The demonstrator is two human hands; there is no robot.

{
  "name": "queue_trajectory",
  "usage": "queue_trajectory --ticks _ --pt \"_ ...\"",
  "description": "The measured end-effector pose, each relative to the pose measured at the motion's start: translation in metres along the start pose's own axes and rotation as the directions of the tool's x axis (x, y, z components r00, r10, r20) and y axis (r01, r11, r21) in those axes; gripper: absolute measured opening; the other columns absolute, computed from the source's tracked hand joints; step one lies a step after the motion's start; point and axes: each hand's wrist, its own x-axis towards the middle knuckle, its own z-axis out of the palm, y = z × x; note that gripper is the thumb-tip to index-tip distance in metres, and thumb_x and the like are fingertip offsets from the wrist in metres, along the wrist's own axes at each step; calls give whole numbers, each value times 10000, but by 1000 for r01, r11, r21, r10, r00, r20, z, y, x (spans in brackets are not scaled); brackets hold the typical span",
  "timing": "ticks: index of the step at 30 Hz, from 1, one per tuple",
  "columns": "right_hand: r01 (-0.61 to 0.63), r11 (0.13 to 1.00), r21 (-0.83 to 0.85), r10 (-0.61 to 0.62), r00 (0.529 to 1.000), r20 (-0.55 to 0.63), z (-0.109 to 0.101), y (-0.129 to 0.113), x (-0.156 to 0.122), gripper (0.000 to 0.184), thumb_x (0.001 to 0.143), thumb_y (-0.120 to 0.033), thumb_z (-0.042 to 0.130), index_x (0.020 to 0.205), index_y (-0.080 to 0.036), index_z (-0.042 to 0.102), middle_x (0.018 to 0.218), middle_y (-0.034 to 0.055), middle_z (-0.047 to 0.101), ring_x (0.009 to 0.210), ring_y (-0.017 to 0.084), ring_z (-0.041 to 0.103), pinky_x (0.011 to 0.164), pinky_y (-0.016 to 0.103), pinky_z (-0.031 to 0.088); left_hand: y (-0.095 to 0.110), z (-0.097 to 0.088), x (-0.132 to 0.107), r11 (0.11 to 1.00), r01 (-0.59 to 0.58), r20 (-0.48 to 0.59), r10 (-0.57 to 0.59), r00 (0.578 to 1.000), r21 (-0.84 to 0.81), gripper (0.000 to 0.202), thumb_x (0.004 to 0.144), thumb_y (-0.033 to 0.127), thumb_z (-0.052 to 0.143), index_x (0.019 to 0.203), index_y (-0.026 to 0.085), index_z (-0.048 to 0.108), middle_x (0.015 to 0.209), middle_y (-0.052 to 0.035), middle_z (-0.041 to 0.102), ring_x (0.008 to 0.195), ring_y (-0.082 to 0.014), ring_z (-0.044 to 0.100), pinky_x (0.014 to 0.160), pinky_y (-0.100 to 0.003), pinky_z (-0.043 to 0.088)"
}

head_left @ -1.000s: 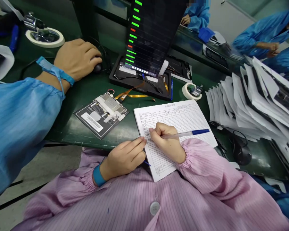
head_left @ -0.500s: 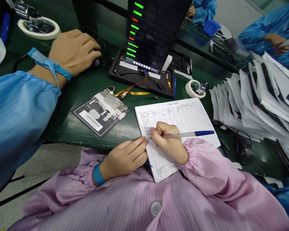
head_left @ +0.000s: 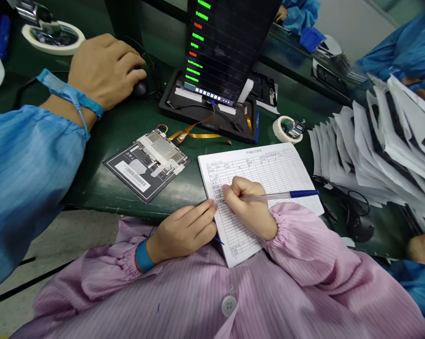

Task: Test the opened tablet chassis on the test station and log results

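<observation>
My right hand point(head_left: 248, 205) is closed round a ballpoint pen point(head_left: 283, 195) with a clear barrel and a blue cap end, its writing end low over the left columns of a printed form point(head_left: 286, 174). The form tops a stack of sheets that overhangs the bench's front edge. At the stack's left edge is my left hand point(head_left: 186, 230), fingers together and fingertips on the paper; its thumb is hidden. Up and left of the form lies an opened device point(head_left: 142, 165), a black battery with a taped circuit board and orange ribbon cables.
A co-worker's hand point(head_left: 104, 70) rests on a black mouse point(head_left: 140, 88) at the left. A lit screen point(head_left: 226, 52) stands in a black tray point(head_left: 170, 103). Tape rolls, one of them here point(head_left: 281, 129), and white sleeves point(head_left: 361, 150) lie around; other people sit right and behind.
My right hand and the pen have shifted slightly right along the form. My left hand stays put. At the far right, a person's hand has come into view.
</observation>
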Motion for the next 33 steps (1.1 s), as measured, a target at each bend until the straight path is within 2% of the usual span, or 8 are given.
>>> queue_trajectory --ticks 19,24,33 --pt "102 994 -26 -101 995 17 0 0 1 385 831 -128 519 567 -191 247 519 -69 260 477 59 252 454 223 243 -1 0 0 1000 -8 0 8 1000 -9 61 872 176 565 826 162 603 1087 -84 710 1108 -210 627 804 -281 508" --pt "75 997 -18 -75 997 2 1 1 1 382 847 -162 519 570 -194 257 521 -69 268 476 60 267 457 221 255 -1 0 0 1000 -7 -3 7 1000 -13 64 870 172 567 824 161 611 1077 -82 713 1096 -209 633 803 -284 507" --pt "98 995 -21 -97 995 22 0 0 1 377 830 -130 518 564 -191 258 515 -70 276 474 58 267 451 218 251 -1 0 1 1000 -9 -1 9 1000 -15 52 862 162 574 826 158 611 1075 -85 715 1092 -207 635 800 -285 506"
